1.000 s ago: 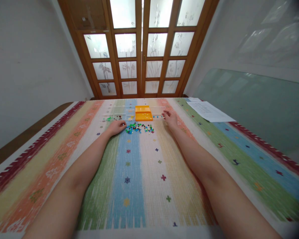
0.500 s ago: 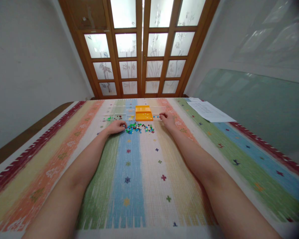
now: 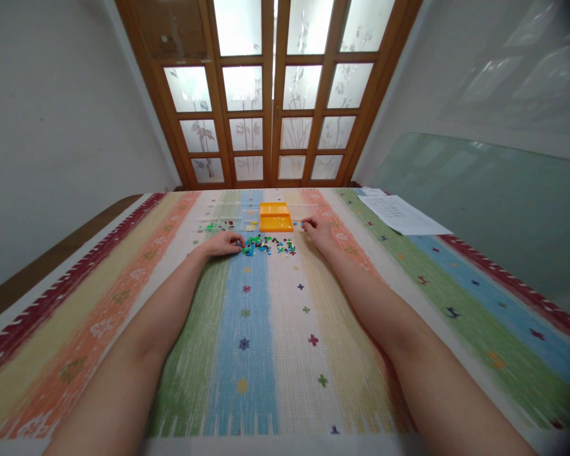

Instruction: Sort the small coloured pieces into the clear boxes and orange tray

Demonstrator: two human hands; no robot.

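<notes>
My left hand rests on the cloth with its fingers curled. Its fingertips touch the left edge of a scattered pile of tiny coloured pieces, mostly green, blue and dark red. Whether a piece is between them is hidden. My right hand is closed in a pinch just right of the orange box, above a clear plastic tray with a few blue pieces. What the pinch holds is too small to make out. The orange box lies open, with small light bits in its near half.
Left of the orange box, a clear divided tray holds green, dark red and yellow pieces in separate compartments. Printed paper sheets lie at the far right of the striped tablecloth. Beyond the table stand wooden glazed doors.
My right fingertips have shifted slightly left and closer to the blue pieces. The left hand stays by the pile, its fingers barely moved. The whole view has shifted a little.
</notes>
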